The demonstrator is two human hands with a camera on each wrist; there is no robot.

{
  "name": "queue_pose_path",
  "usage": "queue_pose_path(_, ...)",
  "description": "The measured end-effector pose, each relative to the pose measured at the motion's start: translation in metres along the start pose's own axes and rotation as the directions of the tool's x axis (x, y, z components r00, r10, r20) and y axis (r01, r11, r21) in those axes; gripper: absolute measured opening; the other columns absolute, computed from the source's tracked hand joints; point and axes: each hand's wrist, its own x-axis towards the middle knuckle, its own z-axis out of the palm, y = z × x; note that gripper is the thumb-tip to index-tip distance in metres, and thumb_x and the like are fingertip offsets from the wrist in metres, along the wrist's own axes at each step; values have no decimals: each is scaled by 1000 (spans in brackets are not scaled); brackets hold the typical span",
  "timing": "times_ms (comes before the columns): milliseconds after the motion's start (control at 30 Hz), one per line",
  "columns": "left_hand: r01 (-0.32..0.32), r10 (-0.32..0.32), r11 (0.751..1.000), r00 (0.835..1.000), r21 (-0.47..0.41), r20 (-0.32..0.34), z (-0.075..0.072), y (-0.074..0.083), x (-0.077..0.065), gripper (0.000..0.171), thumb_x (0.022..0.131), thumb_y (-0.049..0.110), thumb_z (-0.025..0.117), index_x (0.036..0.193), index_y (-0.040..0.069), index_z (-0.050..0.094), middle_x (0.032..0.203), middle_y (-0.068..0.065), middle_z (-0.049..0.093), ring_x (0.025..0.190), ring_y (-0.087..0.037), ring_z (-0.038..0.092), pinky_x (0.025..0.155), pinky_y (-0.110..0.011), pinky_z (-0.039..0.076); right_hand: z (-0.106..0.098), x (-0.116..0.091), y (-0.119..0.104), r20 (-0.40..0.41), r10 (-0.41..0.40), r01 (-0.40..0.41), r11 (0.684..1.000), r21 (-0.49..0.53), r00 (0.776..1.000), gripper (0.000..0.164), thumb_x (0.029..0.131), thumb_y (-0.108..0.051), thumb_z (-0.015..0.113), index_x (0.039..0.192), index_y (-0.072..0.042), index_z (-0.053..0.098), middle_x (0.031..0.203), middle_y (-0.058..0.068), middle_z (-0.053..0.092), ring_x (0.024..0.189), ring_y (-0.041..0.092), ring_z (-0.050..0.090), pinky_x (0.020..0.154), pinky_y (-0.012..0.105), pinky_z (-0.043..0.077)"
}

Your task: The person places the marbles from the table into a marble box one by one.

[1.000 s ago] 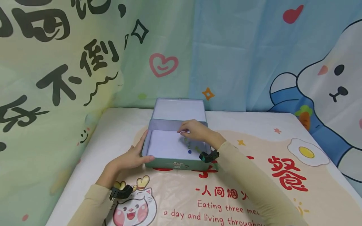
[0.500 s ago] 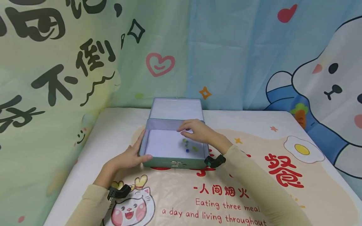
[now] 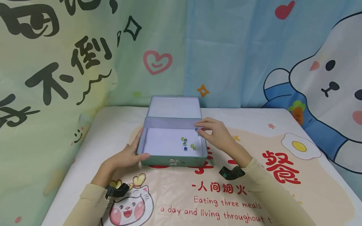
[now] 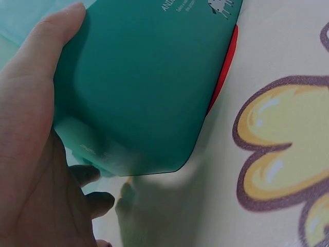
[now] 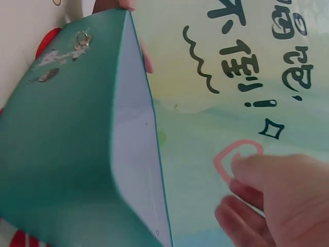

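A shallow green tin box [image 3: 161,161] with a pale lining stands on the table, its hinged lid [image 3: 173,106] raised at the back. My left hand [image 3: 128,157] rests along its left side, thumb on the front left corner; in the left wrist view the thumb lies against the green wall [image 4: 139,87]. My right hand [image 3: 217,133] is over the right side, pinching a blue marble [image 3: 196,129] between thumb and fingertips. A greenish marble [image 3: 199,134] shows just under the thumb. Several green marbles [image 3: 182,138] and another blue marble [image 3: 185,148] lie on the box floor.
A printed cloth [image 3: 226,207] with a cat face and red lettering covers the table. Behind it hangs a patterned curtain [image 3: 215,47], close behind the raised lid. A black band with a camera sits on each wrist.
My right hand has moved right, from over the box's middle to its right side, uncovering more marbles. My left hand keeps its place on the box. The whole view has shifted slightly.
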Motion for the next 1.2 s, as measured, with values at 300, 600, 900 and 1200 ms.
queue_pose_path(300, 10, -10, 1000, 1000, 5, 3, -1, -1, 0, 103, 88, 49, 60, 149, 33, -21, 160, -15, -5, 141, -48, 16, 108, -71, -4, -5, -40, 7, -138, 189, -190, 982, 0, 972, 26, 87, -17, 70, 111, -9, 71, 106, 5, 68, 93, 20, 66, 77, 37, 57)
queue_pose_path(600, 15, -15, 1000, 1000, -4, 10, -2, 0, 0, 102, 88, 46, 60, 147, 37, -22, 160, -16, -4, 141, -48, 16, 108, -71, -4, 12, -80, 11, -109, 312, -324, 938, -122, 944, 26, 84, -19, 72, 108, -8, 70, 99, 5, 69, 88, 21, 68, 77, 38, 57)
queue_pose_path(900, 18, -18, 1000, 1000, 8, 7, -2, 1, -1, 102, 88, 47, 60, 147, 37, -23, 160, -13, -6, 140, -48, 19, 108, -70, -4, 24, -96, 16, -8, 395, -378, 872, -310, 919, 18, 80, -26, 75, 88, -10, 74, 87, 2, 66, 73, 14, 58, 67, 29, 53)
queue_pose_path(1200, 5, -5, 1000, 1000, -13, 12, -1, 1, 1, 101, 89, 44, 60, 148, 35, -22, 160, -13, -6, 142, -46, 12, 107, -71, -5, 34, -100, 14, 35, 435, -392, 841, -374, 900, 25, 79, -30, 76, 87, -7, 75, 92, 5, 66, 81, 19, 63, 73, 34, 56)
